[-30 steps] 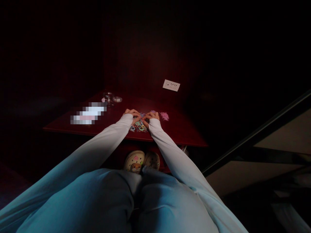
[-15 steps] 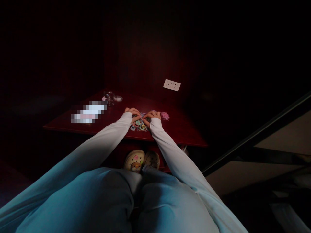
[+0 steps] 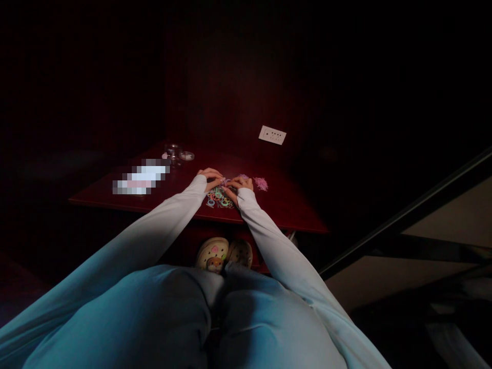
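A pile of small multicoloured elastic hair bands (image 3: 220, 200) lies near the front edge of the dark red table. Over the far side of this pile, my left hand (image 3: 209, 176) pinches pale purple hair bands (image 3: 225, 181) between thumb and fingers. From the other side my right hand (image 3: 241, 186) closes its thumb and fingertips on the same purple bands. How many are held is too small to tell. A purple heap (image 3: 243, 176) shows just behind my right hand, partly hidden by it. To its right lies a separate heap of pink hair bands (image 3: 261, 184).
A clear jar (image 3: 174, 154) and a round lid (image 3: 187, 156) stand at the back left of the table (image 3: 292, 205). A bright, pixelated rectangular object (image 3: 142, 177) lies at left. The wall holds a white socket plate (image 3: 272, 135). Below are light clogs (image 3: 213, 252).
My hands have shifted slightly and their fingers have opened out a little around the purple bands. The heaps, jar and bright object stay where they were.
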Available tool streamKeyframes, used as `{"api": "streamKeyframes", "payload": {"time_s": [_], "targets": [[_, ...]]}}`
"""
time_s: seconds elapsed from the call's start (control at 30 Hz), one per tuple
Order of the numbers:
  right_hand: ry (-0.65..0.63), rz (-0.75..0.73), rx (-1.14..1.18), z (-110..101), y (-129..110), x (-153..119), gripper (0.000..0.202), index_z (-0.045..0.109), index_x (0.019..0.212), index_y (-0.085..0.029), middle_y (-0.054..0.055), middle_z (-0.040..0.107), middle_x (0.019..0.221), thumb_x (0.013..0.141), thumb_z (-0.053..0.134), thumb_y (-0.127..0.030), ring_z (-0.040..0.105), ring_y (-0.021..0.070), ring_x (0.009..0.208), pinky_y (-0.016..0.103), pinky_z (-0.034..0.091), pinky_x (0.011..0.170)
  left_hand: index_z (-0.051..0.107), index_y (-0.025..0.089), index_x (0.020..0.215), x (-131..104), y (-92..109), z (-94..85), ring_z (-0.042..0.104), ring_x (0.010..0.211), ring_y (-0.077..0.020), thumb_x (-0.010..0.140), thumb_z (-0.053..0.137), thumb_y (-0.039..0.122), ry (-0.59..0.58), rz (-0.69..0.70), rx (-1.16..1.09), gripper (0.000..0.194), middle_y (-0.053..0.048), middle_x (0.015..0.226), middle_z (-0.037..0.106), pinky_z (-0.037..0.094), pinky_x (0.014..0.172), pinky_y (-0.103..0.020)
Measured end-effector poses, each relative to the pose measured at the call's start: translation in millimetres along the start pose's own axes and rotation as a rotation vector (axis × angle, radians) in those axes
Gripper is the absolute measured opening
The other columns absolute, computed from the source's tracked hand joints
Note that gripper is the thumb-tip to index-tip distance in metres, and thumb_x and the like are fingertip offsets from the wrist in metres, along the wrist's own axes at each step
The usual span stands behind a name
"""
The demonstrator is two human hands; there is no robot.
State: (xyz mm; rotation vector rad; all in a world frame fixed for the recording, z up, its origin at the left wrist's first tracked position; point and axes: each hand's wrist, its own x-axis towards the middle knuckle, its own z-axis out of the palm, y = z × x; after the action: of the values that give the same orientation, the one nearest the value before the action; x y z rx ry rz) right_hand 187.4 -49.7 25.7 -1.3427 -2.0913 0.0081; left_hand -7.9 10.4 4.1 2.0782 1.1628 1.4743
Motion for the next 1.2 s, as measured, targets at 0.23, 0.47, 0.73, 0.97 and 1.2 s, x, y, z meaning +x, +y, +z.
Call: {"api": "streamKeyframes", "payload": {"time_s": [0.23, 0.47, 0.73, 0.97, 1.2], "targets": [[0.058, 0.034, -0.005, 1.6, 5.9, 4.9, 0.028, 0.084, 0.105, -0.028, 0.006, 0.070, 0.114, 0.101, 0.065, -0.047, 0.047, 0.0257, 0.112, 0.040, 0.034, 0.104, 0.081, 0.025, 0.077, 1.8, -5.7, 3.9, 0.070, 0.105, -0.0270, 0.084, 0.079, 0.047, 0.029, 0.009, -0.052, 0.024, -0.005, 0.101, 0.079, 0.043, 0.110, -0.048], [0.080, 0.026, 0.021, 3.2, 9.3, 5.2, 0.029, 0.085, 0.103, -0.029, 0.006, 0.069, 0.111, 0.101, 0.065, -0.050, 0.047, 0.0266, 0.111, 0.041, 0.034, 0.103, 0.082, 0.024, 0.080, 2.2, -5.8, 3.8, 0.070, 0.105, -0.0263, 0.092, 0.070, 0.044, 0.031, 0.013, -0.047, 0.026, -0.005, 0.099, 0.079, 0.045, 0.109, -0.045], [0.104, 0.025, 0.011, 5.3, 11.4, 6.4, 0.028, 0.085, 0.101, -0.030, 0.006, 0.069, 0.109, 0.100, 0.065, -0.050, 0.048, 0.0269, 0.112, 0.042, 0.035, 0.104, 0.085, 0.026, 0.090, 0.8, -1.0, 1.3, 0.068, 0.111, -0.0259, 0.096, 0.062, 0.039, -0.022, -0.004, -0.012, 0.027, -0.004, 0.106, 0.078, 0.044, 0.111, -0.044], [0.071, 0.023, -0.035, -0.4, 5.4, 3.1, 0.028, 0.085, 0.102, -0.029, 0.006, 0.068, 0.112, 0.100, 0.065, -0.050, 0.047, 0.0262, 0.112, 0.040, 0.034, 0.104, 0.082, 0.025, 0.084, -2.7, 0.4, 9.3, 0.069, 0.112, -0.0270, 0.096, 0.062, 0.047, 0.038, -0.023, 0.016, 0.032, -0.005, 0.105, 0.078, 0.040, 0.113, -0.047], [0.052, 0.014, -0.037, -4.1, -0.8, -0.3, 0.031, 0.085, 0.103, -0.030, 0.006, 0.070, 0.112, 0.101, 0.063, -0.053, 0.047, 0.0259, 0.113, 0.039, 0.034, 0.103, 0.081, 0.026, 0.077, 1.6, -4.9, 1.5, 0.071, 0.107, -0.0277, 0.079, 0.081, 0.050, -0.078, 0.030, -0.021, 0.024, -0.005, 0.103, 0.080, 0.046, 0.107, -0.047]]}}
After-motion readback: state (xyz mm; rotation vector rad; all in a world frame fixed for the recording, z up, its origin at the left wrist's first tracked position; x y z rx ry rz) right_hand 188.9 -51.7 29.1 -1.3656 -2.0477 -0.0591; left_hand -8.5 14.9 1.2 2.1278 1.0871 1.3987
